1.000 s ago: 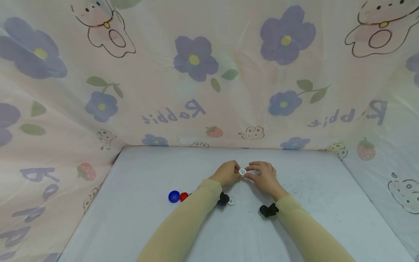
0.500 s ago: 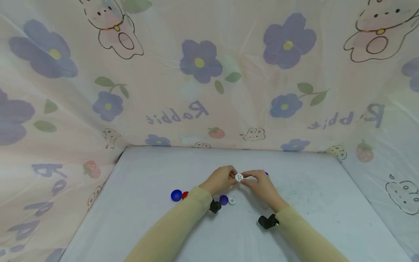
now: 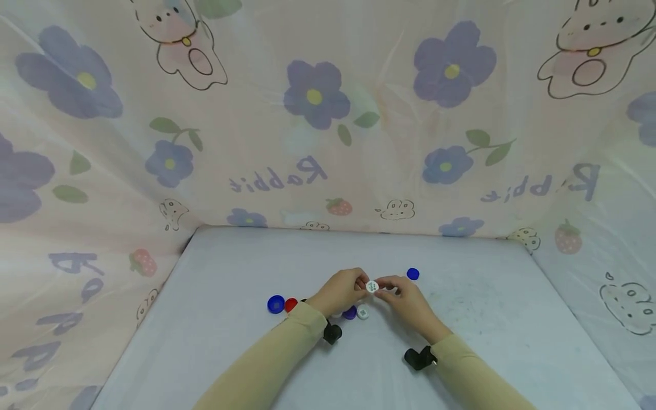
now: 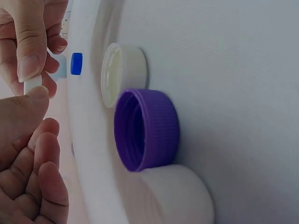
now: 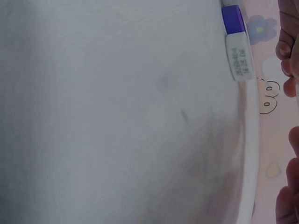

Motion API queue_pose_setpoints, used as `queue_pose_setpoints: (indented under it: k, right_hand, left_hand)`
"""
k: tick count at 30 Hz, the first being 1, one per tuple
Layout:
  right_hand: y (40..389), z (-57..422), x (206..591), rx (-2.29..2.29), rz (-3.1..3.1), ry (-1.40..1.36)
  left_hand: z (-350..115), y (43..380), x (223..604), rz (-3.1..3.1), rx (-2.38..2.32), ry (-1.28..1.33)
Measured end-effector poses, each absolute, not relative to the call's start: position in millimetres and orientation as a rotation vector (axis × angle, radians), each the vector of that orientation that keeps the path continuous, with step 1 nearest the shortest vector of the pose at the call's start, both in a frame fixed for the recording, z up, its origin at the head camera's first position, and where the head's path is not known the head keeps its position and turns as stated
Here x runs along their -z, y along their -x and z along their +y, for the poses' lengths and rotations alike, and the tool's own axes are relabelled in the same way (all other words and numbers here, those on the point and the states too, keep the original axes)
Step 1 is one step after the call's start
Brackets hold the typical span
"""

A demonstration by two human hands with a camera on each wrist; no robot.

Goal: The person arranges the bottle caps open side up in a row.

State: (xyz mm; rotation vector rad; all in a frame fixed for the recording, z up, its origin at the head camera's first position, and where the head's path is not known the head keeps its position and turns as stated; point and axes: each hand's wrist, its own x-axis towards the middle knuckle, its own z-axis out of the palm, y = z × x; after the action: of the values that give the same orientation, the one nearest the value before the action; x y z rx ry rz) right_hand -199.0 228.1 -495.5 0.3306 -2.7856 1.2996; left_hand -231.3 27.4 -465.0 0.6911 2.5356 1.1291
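A small white bottle cap [image 3: 372, 286], with printing on its face, is held up between the two hands. My left hand [image 3: 338, 293] pinches it from the left. From the other side my right hand [image 3: 410, 302] grips its edge with thumb and fingertips. The left wrist view shows the cap's side [image 4: 32, 84] between both thumbs and fingers, above the table. Below the hands stand a purple cap [image 4: 161, 128] and a white cap [image 4: 133, 67], with another white cap [image 4: 189, 198] partly cut off by the frame.
A blue cap [image 3: 413, 274] lies beyond the right hand. Left of the left forearm are a larger blue cap [image 3: 275, 304] and a red cap [image 3: 291, 305]; a dark item beside them is mostly hidden. Patterned curtain [image 3: 359, 171] surrounds the white table [image 3: 230, 267].
Both hands, still holding the white cap, have come nearer to the body and slightly left. The far blue cap, earlier hidden behind the right hand, now shows fully.
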Motion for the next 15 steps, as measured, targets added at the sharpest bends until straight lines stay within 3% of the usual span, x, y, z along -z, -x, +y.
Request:
queue_pose_setpoints:
  k: [15]
  right_hand:
    - [196.1,224.7,499.4,-1.311,-2.818,-0.314]
  left_hand:
    - [23.0,224.3,463.9,2.555,-1.113,-0.664]
